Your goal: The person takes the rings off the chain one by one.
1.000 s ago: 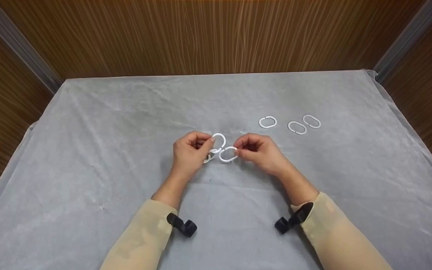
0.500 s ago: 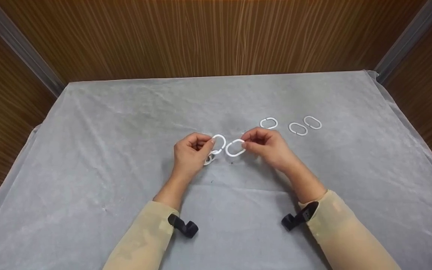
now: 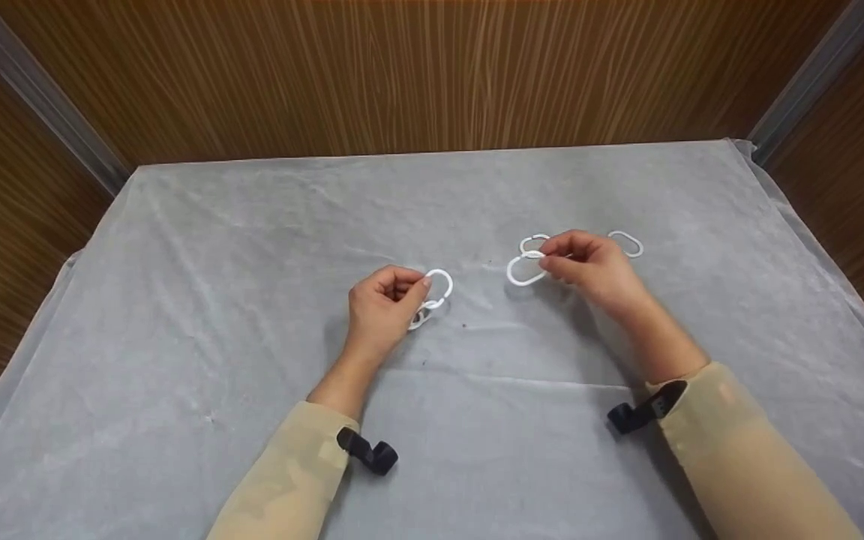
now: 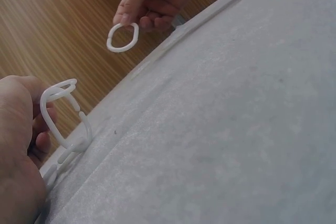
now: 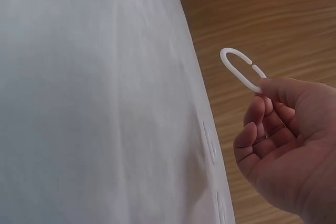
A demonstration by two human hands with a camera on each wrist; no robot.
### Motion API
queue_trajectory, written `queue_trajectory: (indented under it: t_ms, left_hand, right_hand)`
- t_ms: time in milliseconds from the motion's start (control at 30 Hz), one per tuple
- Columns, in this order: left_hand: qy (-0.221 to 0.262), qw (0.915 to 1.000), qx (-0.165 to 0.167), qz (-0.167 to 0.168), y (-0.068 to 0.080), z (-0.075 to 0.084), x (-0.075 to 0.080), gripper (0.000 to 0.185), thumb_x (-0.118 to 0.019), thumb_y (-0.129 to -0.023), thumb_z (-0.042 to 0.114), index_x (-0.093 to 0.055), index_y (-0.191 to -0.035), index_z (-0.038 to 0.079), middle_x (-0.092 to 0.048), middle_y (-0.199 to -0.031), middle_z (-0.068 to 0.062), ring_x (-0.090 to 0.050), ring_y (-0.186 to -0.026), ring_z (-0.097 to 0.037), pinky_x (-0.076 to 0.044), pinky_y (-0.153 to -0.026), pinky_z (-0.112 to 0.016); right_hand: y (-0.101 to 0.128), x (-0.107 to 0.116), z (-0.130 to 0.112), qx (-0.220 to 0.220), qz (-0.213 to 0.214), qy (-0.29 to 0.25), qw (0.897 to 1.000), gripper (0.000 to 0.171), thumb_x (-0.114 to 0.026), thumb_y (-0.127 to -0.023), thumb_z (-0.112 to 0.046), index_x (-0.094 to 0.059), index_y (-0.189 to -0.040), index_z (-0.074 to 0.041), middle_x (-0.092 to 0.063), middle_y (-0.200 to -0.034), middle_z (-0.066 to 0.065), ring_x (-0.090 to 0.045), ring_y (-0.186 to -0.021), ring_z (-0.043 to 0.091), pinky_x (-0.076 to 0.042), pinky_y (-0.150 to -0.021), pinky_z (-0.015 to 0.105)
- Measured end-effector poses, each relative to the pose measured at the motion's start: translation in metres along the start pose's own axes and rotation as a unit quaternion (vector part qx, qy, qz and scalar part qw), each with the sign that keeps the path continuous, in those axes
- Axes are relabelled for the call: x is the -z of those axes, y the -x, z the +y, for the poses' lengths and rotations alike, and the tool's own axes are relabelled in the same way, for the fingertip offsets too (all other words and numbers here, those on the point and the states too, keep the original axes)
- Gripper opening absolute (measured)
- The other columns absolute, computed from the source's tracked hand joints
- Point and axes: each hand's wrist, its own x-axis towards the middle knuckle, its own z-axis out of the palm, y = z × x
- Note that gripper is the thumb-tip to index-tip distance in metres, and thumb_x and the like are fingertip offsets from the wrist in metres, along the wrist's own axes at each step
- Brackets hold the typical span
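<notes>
While a short chain of white rings point(image 3: 430, 298) is pinched by the left hand point(image 3: 379, 311) above the grey-covered counter point(image 3: 252, 247), a single open ring point(image 3: 523, 271) is gripped by the right hand point(image 3: 597, 271), well apart, near two loose rings point(image 3: 625, 243).

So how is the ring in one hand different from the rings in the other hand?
The right hand pinches a single ring, loose and joined to nothing. The left hand holds a short chain of linked rings. The single ring is lifted over by the spare rings; the chain's lower end hangs down to the cloth. All are white ovals.
</notes>
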Motion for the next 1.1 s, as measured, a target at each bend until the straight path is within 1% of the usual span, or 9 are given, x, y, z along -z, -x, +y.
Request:
queue_trajectory:
  t_ms: [233, 467, 633, 900, 1100]
  left_hand:
    - [-0.004, 1.0, 0.006, -0.002, 0.0, 0.0, 0.0, 0.004, -0.083, -0.091, 0.007, -0.08, -0.09, 0.006, -0.072, -0.076, -0.002, -0.063, -0.068, -0.017, -0.051, -0.061, -0.024]
    - [-0.012, 0.9999, 0.001, -0.006, 0.0, 0.0, 0.0, 0.004, -0.083, -0.091, 0.008, -0.08, -0.091, 0.005, -0.073, -0.077, -0.001, -0.063, -0.068, -0.016, -0.051, -0.061, -0.024]
    - [-0.017, 0.9998, -0.005, -0.009, 0.0, 0.0, -0.001, 0.005, -0.082, -0.092, 0.009, -0.08, -0.092, 0.005, -0.074, -0.078, 0.0, -0.064, -0.068, -0.016, -0.051, -0.061, -0.023]
    - [-0.011, 0.9999, -0.001, -0.009, 0.0, 0.001, -0.001, 0.004, -0.082, -0.092, 0.008, -0.08, -0.091, 0.005, -0.073, -0.077, -0.001, -0.064, -0.068, -0.016, -0.052, -0.061, -0.023]
    - [-0.014, 0.9998, -0.006, -0.011, -0.001, 0.001, 0.0, 0.004, -0.082, -0.092, 0.008, -0.08, -0.09, 0.005, -0.073, -0.077, -0.001, -0.064, -0.067, -0.016, -0.052, -0.061, -0.024]
  right_hand:
    - [0.002, 0.019, 0.01, -0.019, 0.004, 0.026, 0.999, 0.026, -0.074, -0.096, -0.002, -0.069, -0.116, 0.014, -0.068, -0.086, -0.004, -0.056, -0.073, 0.009, -0.048, -0.065, 0.02]
    - [0.003, 0.03, 0.018, -0.039, 0.007, 0.065, 0.997, 0.026, -0.074, -0.097, -0.005, -0.07, -0.117, 0.011, -0.065, -0.083, -0.005, -0.056, -0.071, 0.008, -0.047, -0.063, 0.02]
    - [0.003, 0.033, 0.021, -0.049, 0.003, 0.086, 0.995, 0.027, -0.074, -0.098, -0.007, -0.07, -0.118, 0.01, -0.064, -0.081, -0.007, -0.056, -0.07, 0.007, -0.047, -0.061, 0.021]
    - [0.002, 0.033, 0.023, -0.048, 0.006, 0.091, 0.995, 0.025, -0.075, -0.097, -0.006, -0.071, -0.115, 0.011, -0.066, -0.08, -0.008, -0.055, -0.07, 0.006, -0.046, -0.063, 0.019]
    - [0.001, 0.033, 0.026, -0.047, 0.009, 0.105, 0.993, 0.025, -0.075, -0.097, -0.006, -0.071, -0.114, 0.012, -0.066, -0.081, -0.008, -0.055, -0.071, 0.005, -0.046, -0.064, 0.017]
